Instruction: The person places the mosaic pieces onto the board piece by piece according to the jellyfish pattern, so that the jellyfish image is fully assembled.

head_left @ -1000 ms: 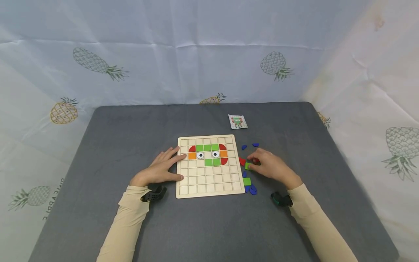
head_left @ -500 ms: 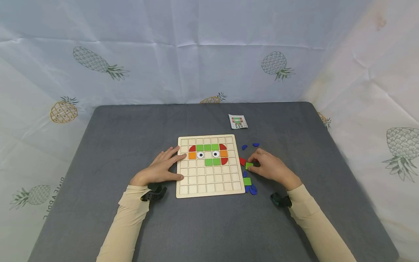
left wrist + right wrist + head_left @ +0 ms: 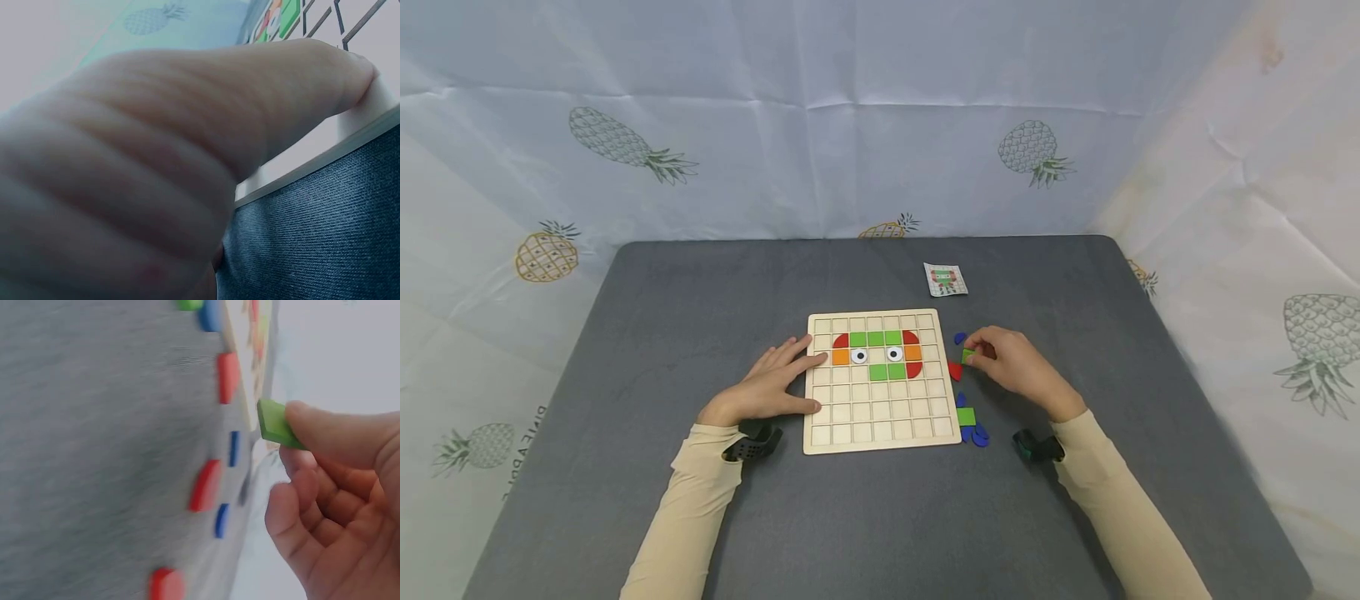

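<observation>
A pale wooden grid board (image 3: 880, 412) lies on the grey table with red, orange and green pieces and two eye tiles (image 3: 859, 356) set in its upper part. My left hand (image 3: 762, 390) rests on the board's left edge, fingers spread, thumb on the rim. Right of the board, my right hand (image 3: 1018, 367) pinches a green square tile (image 3: 275, 422) between thumb and fingers. In the right wrist view the tile is held above the table. Just below it in the head view lies a red piece (image 3: 955, 371).
Along the board's right side lie another green tile (image 3: 966, 417) and several blue pieces (image 3: 980, 435). Loose red pieces (image 3: 205, 485) show in the right wrist view. A small printed pattern card (image 3: 945, 280) lies beyond the board. A patterned curtain (image 3: 775, 167) hangs behind the table.
My right hand has taken the green square tile from the table and moved it slightly away from me. My left hand has stayed on the board.
</observation>
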A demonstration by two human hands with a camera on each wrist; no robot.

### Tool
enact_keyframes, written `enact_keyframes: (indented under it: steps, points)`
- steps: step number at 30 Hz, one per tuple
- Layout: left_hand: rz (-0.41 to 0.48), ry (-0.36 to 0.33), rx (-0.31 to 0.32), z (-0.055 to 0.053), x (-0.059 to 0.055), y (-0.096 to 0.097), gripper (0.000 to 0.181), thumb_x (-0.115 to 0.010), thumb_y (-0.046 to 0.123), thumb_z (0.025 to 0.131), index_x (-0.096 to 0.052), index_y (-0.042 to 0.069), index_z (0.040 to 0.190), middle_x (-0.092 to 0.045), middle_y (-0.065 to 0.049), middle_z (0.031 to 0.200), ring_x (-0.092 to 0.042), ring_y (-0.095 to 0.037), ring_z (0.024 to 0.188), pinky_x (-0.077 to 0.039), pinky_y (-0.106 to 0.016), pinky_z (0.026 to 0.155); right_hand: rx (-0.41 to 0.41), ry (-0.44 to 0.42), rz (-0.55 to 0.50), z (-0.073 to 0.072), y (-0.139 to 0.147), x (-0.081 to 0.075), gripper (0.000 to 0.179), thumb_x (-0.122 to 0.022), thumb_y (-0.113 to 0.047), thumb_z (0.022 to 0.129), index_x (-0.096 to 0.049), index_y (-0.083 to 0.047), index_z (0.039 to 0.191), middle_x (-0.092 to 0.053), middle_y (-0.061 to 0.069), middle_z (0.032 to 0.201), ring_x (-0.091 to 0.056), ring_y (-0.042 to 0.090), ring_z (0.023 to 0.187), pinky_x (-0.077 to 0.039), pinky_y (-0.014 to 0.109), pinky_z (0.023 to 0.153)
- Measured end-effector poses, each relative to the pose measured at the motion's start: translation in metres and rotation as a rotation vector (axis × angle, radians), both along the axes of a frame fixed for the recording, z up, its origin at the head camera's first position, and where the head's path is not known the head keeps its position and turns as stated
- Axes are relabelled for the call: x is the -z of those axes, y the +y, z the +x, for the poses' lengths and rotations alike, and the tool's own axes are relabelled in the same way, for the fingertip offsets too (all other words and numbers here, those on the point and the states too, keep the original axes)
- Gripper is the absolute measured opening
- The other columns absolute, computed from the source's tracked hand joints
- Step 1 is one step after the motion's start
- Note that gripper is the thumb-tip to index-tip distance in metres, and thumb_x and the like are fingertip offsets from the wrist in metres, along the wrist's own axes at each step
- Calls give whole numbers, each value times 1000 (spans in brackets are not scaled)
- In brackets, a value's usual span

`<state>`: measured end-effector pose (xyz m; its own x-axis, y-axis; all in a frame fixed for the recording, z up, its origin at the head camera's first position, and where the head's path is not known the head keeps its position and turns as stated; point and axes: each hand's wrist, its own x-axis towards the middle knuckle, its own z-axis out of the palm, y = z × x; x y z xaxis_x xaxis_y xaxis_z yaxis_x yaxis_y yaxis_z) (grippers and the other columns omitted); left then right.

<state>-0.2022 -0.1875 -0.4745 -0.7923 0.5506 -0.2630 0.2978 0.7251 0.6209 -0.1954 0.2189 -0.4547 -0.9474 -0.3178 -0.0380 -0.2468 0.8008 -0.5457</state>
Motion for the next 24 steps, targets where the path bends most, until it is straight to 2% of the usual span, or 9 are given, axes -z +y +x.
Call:
enact_keyframes:
  steps: [2, 6, 13, 18, 24]
  points:
    - [2, 1, -1, 0, 0, 0, 83, -77, 38, 87, -39, 17, 158, -12, -13, 172, -5, -40, 159, -2, -61, 127, 11, 19, -18, -3, -3, -5, 17, -71, -12, 95, -72, -4, 110, -64, 5, 88, -52, 14, 72, -45, 26, 61]
    - [2, -1, -7, 1, -1, -1, 83, -77, 37, 87, -39, 17, 157, -12, -12, 172, -5, -39, 159, -2, -61, 127, 12, 48, -33, -10, -14, -15, 15, -71, -13, 95, -73, -6, 108, -64, 6, 92, -52, 17, 75, -46, 28, 62]
    - [-5, 4, -9, 1, 1, -2, 82, -77, 37, 87, -40, 17, 157, -12, -12, 172, -5, -39, 159, -2, -61, 127, -68, 22, -96, -20, -37, -30, 10, -66, -11, 98, -67, -6, 107, -59, 7, 92, -48, 20, 76, -41, 31, 62]
    - [0, -2, -15, 2, 1, -1, 82, -77, 37, 87, -40, 17, 157, -12, -12, 172, -5, -38, 159, -1, -61, 128, -118, 30, -146, -26, -53, -36, 10, -64, -11, 99, -64, -7, 108, -60, 7, 95, -49, 21, 80, -43, 34, 68]
    - [8, -1, -16, 1, -1, -1, 81, -77, 36, 86, -41, 18, 157, -13, -12, 172, -5, -38, 159, -1, -60, 128, -126, 64, -212, -33, -64, -38, 13, -65, -13, 99, -65, -7, 111, -64, 8, 102, -54, 22, 84, -47, 34, 71]
